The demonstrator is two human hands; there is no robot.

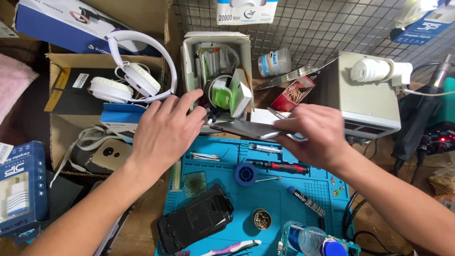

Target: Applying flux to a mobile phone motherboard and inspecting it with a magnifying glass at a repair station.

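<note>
Both hands, left hand [163, 130] and right hand [315, 135], hold a grey phone [244, 129] above the blue mat [279, 199].

My only view comes from the head camera, looking steeply down and close over the blue silicone work mat [284, 199] and cluttered bench.

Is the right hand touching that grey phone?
Touching. The head view shows the right hand with its fingers wrapped over one end of the phone.
</note>
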